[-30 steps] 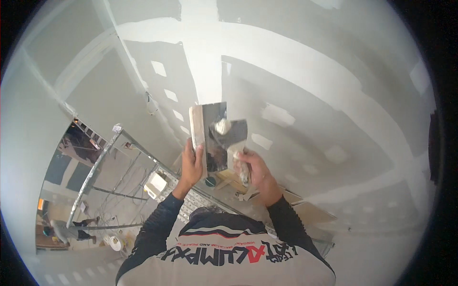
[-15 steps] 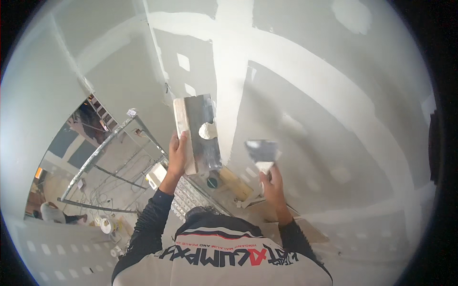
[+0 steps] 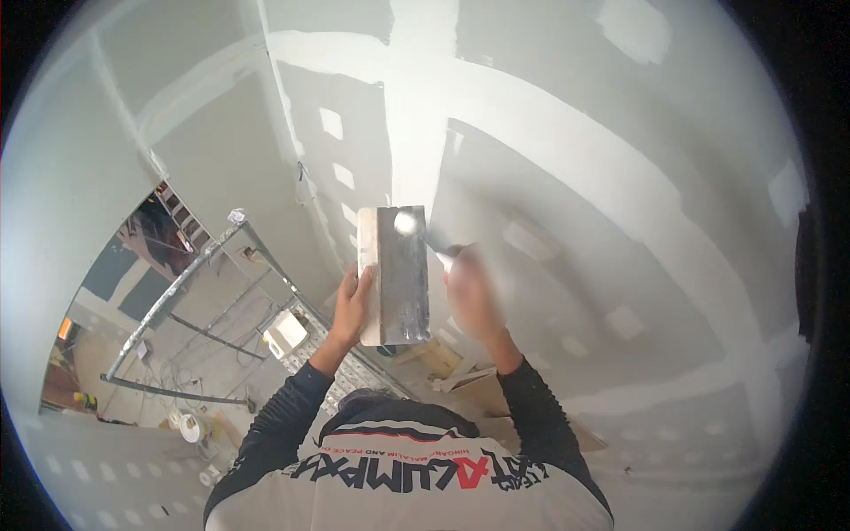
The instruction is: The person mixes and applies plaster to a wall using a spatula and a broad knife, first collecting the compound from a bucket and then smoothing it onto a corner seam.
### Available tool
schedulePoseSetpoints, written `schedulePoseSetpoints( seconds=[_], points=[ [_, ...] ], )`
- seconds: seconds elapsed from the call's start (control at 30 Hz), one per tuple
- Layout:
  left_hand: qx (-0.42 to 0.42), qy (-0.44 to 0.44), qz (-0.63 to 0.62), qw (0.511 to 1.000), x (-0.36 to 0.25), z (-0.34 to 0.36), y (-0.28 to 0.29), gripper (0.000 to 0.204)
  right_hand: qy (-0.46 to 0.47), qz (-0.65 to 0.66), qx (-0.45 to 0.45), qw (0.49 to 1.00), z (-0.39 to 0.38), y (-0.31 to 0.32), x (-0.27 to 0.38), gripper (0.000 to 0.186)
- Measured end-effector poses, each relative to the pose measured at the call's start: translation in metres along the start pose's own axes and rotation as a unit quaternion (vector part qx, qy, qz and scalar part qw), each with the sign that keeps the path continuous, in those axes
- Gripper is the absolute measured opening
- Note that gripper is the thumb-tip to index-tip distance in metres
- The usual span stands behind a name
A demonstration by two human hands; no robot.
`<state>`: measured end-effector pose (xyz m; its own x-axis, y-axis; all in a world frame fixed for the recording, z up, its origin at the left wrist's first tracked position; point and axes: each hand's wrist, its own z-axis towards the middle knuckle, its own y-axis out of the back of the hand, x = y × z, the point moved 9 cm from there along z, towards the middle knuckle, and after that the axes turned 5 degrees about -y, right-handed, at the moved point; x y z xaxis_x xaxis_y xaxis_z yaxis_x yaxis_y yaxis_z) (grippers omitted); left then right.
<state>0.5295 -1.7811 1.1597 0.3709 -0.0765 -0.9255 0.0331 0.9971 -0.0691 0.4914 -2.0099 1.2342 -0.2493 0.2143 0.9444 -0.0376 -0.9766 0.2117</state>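
My left hand (image 3: 351, 305) grips the pale, long handle edge of a wide filling knife (image 3: 404, 292), its grey metal blade held upright in front of me. Near the blade's upper end sits a small white patch of filler (image 3: 408, 222). My right hand (image 3: 475, 296), smeared by motion, is closed around a small putty knife (image 3: 442, 257). The putty knife points toward the upper right edge of the wide blade; its own blade is blurred, and I cannot tell whether the two touch. Beyond both tools rises a grey plasterboard wall (image 3: 509, 186) with white filler bands.
A metal scaffold frame (image 3: 181, 276) stands to the left, beside a speckled platform (image 3: 341, 376) below my hands. On it rests a white container (image 3: 286, 333). A white bucket (image 3: 192, 428) and loose cables lie on the floor at lower left; board pieces (image 3: 474, 389) lean low by the wall.
The wide knife has shifted right and slightly down. My right hand has swung left and up, bringing the putty knife to its edge. The filler lump, mid-blade before, now shows as a smaller patch higher up.
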Motion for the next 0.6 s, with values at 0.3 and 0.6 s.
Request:
schedulePoseSetpoints(
  seconds=[0.3,0.6],
  points=[
    [-0.041,0.191,-0.15,0.969,0.031,0.015,0.044,0.047,0.081,-0.263,-0.043,0.96,-0.067,0.034,-0.013,0.046],
    [-0.035,-0.001,0.053,0.998,-0.028,0.007,-0.001,0.038,-0.377,0.476,0.096,0.788,-0.088,-0.054,-0.082,0.022]
  ],
)
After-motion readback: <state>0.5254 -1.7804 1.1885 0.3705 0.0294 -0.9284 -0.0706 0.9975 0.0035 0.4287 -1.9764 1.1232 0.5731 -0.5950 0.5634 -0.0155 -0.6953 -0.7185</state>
